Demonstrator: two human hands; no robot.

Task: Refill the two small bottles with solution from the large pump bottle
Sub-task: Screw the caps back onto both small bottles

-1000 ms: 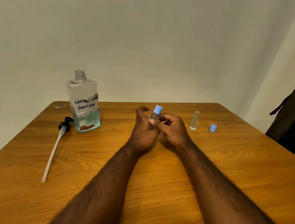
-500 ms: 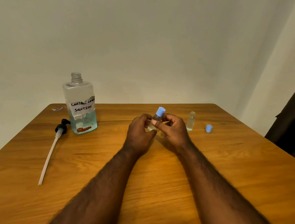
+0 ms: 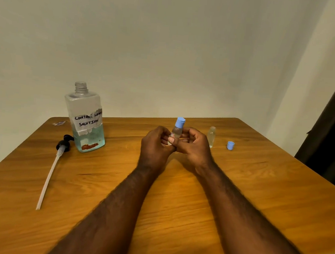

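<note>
Here, in the head view, the wooden worktop (image 3: 258,184) is bounded at the back by a pale wall, while its right edge falls away beside a dark curtain (image 3: 332,139). Bare wood is left open on either side of the forearms and to the right of the loose blue cap (image 3: 230,145). A small capped bottle (image 3: 176,130) is held upright near the worktop's middle, pinched by the curled fingers of both the left hand (image 3: 155,146) and the right hand (image 3: 195,147). Its contents cannot be told. The second small bottle (image 3: 211,136) is stood uncapped just right of the right hand. At the left, the large bottle (image 3: 86,120) is stood open-necked, with blue liquid in its lower part; the pump (image 3: 63,144) is laid beside it.
</note>
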